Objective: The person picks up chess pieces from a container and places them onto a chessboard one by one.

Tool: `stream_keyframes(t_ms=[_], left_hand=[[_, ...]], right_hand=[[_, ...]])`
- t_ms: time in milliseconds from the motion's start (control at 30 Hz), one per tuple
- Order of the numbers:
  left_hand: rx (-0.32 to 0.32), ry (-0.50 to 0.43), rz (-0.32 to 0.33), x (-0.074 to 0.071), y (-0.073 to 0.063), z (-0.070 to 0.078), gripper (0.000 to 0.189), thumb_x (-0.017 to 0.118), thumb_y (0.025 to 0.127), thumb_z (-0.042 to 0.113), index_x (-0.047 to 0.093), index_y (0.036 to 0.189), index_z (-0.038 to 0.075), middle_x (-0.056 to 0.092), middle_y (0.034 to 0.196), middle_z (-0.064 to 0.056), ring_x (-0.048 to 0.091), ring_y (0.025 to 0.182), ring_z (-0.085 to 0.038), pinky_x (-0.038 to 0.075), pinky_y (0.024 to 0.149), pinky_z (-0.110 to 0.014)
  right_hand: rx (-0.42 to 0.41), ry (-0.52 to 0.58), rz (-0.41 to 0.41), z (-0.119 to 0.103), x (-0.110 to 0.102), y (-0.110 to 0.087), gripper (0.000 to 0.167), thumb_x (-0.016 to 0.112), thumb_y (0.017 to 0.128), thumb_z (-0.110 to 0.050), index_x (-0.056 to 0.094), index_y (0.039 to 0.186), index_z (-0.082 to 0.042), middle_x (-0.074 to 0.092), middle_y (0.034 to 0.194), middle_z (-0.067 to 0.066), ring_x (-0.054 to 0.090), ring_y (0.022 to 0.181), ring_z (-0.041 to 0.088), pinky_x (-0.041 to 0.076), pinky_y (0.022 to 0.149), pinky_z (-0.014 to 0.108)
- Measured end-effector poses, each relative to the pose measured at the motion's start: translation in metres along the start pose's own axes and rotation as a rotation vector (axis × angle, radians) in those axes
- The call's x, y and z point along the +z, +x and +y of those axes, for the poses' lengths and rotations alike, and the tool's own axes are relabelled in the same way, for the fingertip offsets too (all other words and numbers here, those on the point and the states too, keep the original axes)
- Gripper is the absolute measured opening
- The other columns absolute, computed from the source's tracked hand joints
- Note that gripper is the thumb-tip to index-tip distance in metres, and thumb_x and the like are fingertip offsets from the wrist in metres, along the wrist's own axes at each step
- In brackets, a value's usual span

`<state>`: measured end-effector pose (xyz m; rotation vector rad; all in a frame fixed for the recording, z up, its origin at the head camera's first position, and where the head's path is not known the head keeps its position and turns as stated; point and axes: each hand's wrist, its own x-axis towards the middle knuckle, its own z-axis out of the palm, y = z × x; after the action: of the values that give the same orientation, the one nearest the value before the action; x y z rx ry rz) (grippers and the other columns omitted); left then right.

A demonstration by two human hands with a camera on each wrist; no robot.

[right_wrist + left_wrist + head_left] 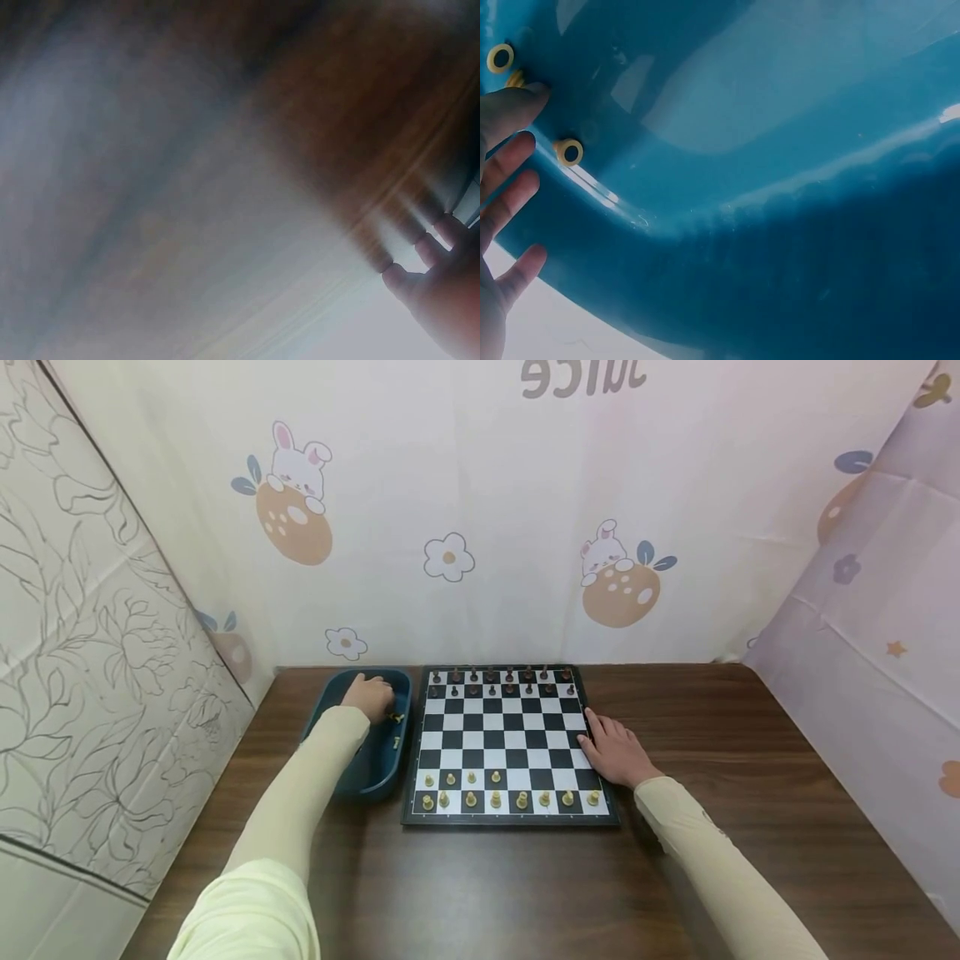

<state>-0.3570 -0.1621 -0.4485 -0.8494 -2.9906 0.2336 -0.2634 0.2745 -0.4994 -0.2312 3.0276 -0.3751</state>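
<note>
My left hand (pixel 370 696) reaches down into a blue plastic tray (pixel 367 792) at the left of the chessboard. In the left wrist view its fingers (pixel 514 199) are spread, and the thumb tip lies right by a yellowish chess piece (pixel 514 78). Two more pieces, one beyond the thumb (pixel 500 58) and one near the fingertips (pixel 569 152), show their dark round bases. My right hand (pixel 617 752) rests flat at the right edge of the chessboard (pixel 510 825), fingertips on its border. In the right wrist view only part of that hand shows, its fingertips (pixel 397 276) on the tabletop.
Dark red chess pieces (pixel 491 675) stand in two rows at the far side of the board. Pale yellow pieces (pixel 496 799) fill the near row, with several more in front of them on the left. A patterned cloth (pixel 450 627) hangs behind the brown table (pixel 480 893).
</note>
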Motion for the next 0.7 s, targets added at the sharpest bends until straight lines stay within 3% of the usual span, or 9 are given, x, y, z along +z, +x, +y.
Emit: stream_keyframes(t_ms=[267,433,700], left_hand=[[0.004,-0.014,-0.002,-0.008,-0.005,-0.01,0.015,0.076,0.078,0.018,0.069,0.067,0.012,0.065,0.084,-0.005,0.055,0.087,-0.027,0.039,0.086,-0.054],[0.001,-0.031,-0.018,-0.017,-0.007,-0.016,0.012,0.077,0.077,0.019,0.07,0.07,0.013,0.064,0.085,-0.003,0.056,0.087,-0.026,0.039,0.088,-0.055],[0.07,-0.007,0.011,-0.045,-0.011,-0.007,0.017,0.075,0.079,0.019,0.069,0.063,0.015,0.061,0.076,0.0,0.055,0.079,-0.022,0.04,0.089,-0.055]], right_hand=[[0.003,0.004,0.0,0.0,0.0,0.0,0.065,0.033,0.102,-0.038,0.016,0.15,0.002,0.028,0.145,0.031,0.026,0.132,0.047,0.018,0.106,0.061],[0.003,0.009,0.002,-0.001,0.001,0.0,0.066,0.033,0.101,-0.039,0.015,0.15,0.002,0.027,0.145,0.031,0.025,0.132,0.047,0.017,0.106,0.061],[0.003,0.02,-0.009,-0.002,-0.001,0.0,0.067,0.033,0.101,-0.04,0.015,0.15,0.003,0.026,0.145,0.032,0.025,0.131,0.048,0.017,0.105,0.062]])
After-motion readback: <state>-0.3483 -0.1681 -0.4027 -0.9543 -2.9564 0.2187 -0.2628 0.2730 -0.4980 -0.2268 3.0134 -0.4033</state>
